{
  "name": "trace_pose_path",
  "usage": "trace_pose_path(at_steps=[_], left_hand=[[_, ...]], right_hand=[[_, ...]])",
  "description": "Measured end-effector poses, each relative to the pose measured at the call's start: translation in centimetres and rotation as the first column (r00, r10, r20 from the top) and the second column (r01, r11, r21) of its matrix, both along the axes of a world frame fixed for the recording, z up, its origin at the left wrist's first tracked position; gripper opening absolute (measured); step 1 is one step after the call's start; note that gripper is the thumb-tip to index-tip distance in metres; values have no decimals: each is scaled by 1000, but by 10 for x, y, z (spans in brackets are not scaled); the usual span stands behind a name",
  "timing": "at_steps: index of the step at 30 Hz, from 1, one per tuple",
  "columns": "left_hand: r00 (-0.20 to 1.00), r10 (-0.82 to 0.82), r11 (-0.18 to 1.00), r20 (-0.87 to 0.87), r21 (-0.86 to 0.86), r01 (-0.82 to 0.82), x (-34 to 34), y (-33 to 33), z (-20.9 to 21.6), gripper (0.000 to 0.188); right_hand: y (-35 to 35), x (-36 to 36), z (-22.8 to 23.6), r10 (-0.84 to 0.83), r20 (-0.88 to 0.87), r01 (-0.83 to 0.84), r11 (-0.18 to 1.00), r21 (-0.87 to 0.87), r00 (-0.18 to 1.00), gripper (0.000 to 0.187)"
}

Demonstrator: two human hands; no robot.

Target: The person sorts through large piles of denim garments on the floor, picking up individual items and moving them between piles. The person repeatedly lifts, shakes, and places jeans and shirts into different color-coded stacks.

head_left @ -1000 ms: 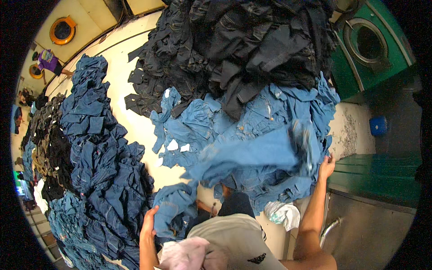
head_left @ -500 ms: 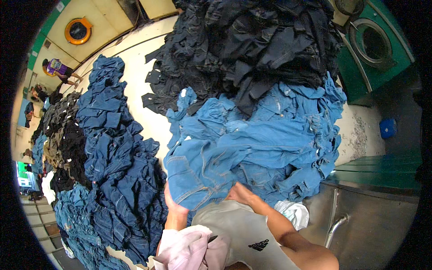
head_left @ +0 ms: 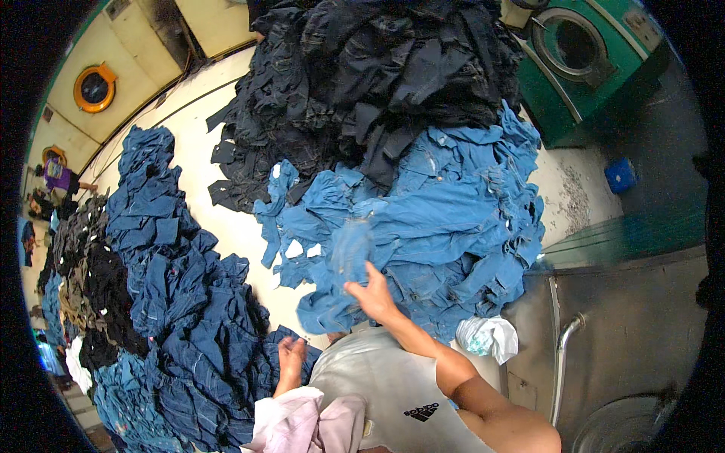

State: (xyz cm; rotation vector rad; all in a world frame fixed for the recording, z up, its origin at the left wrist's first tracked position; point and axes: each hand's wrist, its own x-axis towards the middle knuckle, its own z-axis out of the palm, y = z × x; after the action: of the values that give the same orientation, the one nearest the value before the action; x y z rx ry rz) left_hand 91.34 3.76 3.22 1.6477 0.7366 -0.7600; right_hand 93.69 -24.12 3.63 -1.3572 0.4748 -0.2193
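A light blue denim garment (head_left: 328,306), smeared by motion at its upper part, lies over the near left edge of a heap of light blue denim (head_left: 453,219). My right hand (head_left: 372,294) is right at it, thumb and forefinger spread, the other fingers partly hidden; no grip on the cloth shows. To the left, my left hand (head_left: 291,356) is raised off the cloth, its fingers loosely curled and apart with nothing visible in them. Beside that hand lies a long pile of dark blue denim (head_left: 204,325).
Black denim (head_left: 362,83) is heaped at the far side. A green machine with a round door (head_left: 570,45) stands far right, near a blue container (head_left: 621,175). At right are a metal panel with a bent handle (head_left: 566,362) and a white bag (head_left: 487,337). A person (head_left: 57,174) is far left.
Both hands held the light blue garment before; now they are apart from each other. The left hand has come off it, and the garment has dropped onto the heap's near edge. The view has shifted.
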Motion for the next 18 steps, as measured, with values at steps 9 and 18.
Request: trace_pose_path(at_steps=[9, 18], left_hand=[[793, -379, 904, 477, 8, 427, 46, -143, 45, 63], [974, 228, 786, -13, -588, -192, 71, -148, 25, 34]], right_hand=[[-4, 25, 75, 435, 78, -390, 861, -326, 897, 64], [-139, -22, -18, 621, -141, -632, 774, -41, 771, 79]])
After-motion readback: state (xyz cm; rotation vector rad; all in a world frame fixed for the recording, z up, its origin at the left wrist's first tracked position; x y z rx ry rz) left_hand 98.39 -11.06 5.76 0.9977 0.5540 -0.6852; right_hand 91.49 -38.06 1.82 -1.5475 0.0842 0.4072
